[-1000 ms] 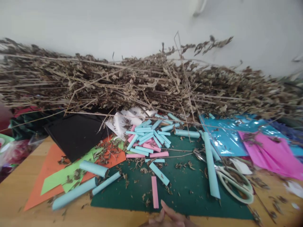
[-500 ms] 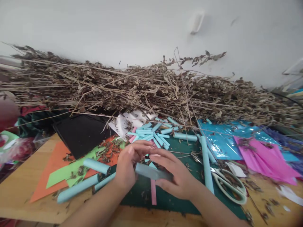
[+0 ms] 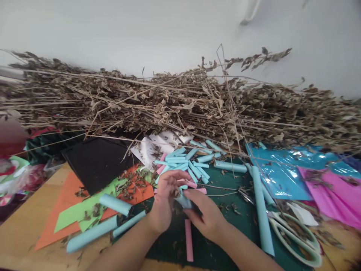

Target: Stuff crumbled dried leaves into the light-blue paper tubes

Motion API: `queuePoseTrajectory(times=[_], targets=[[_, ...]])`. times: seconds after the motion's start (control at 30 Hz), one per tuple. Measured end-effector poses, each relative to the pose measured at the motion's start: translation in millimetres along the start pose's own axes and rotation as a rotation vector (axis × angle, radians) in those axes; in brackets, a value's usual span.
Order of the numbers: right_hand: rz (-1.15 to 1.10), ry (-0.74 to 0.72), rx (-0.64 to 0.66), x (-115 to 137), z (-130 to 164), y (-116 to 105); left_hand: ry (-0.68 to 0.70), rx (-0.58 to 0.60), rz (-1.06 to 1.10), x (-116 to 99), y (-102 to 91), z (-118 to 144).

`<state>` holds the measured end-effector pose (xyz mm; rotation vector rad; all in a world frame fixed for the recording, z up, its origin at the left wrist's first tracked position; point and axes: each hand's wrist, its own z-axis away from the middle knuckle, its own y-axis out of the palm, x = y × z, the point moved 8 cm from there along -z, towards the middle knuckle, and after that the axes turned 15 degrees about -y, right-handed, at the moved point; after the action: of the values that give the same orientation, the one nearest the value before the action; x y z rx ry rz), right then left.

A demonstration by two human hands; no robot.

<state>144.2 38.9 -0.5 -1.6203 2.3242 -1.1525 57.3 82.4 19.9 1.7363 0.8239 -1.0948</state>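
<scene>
Near the middle of the dark green mat (image 3: 225, 233), my right hand (image 3: 208, 218) grips a short light-blue paper tube (image 3: 184, 201) between thumb and fingers. My left hand (image 3: 163, 203) is half curled just left of the tube's end, palm toward it and fingers apart; whether its fingertips touch the tube I cannot tell. Below the hands lies a pink paper tube (image 3: 188, 241). Beyond my fingers is a pile of small blue paper rolls (image 3: 176, 160) with a few pink ones among them.
Dried leafy stalks (image 3: 158, 101) lie along the wall. On the right are scissors (image 3: 296, 237), a long blue tube (image 3: 262, 214), blue film (image 3: 279, 177) and pink sheeting (image 3: 332, 195). Larger blue tubes (image 3: 93, 233), orange paper (image 3: 56, 214), green paper (image 3: 67, 216) and a black sheet (image 3: 98, 162) occupy the left.
The tube has turned from lying crosswise between both hands to pointing away, held in my right hand. My left hand has come off its end. The view has shifted slightly.
</scene>
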Motion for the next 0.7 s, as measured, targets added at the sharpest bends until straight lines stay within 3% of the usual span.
queuePoseTrajectory(times=[0.17,0.27,0.47,0.7], targets=[[-0.022,0.138,-0.107,-14,11,-8,0.276,0.187,-0.696,-13,7.7,6],[-0.066,0.209,-0.102,-20,13,-7,0.389,0.185,-0.928,-18,11.9,6],[-0.035,0.147,-0.11,-19,12,-13,0.449,0.114,-0.873,-13,22.0,1],[0.05,0.189,-0.191,-19,16,-22,0.261,0.059,-0.879,6,35.5,4]])
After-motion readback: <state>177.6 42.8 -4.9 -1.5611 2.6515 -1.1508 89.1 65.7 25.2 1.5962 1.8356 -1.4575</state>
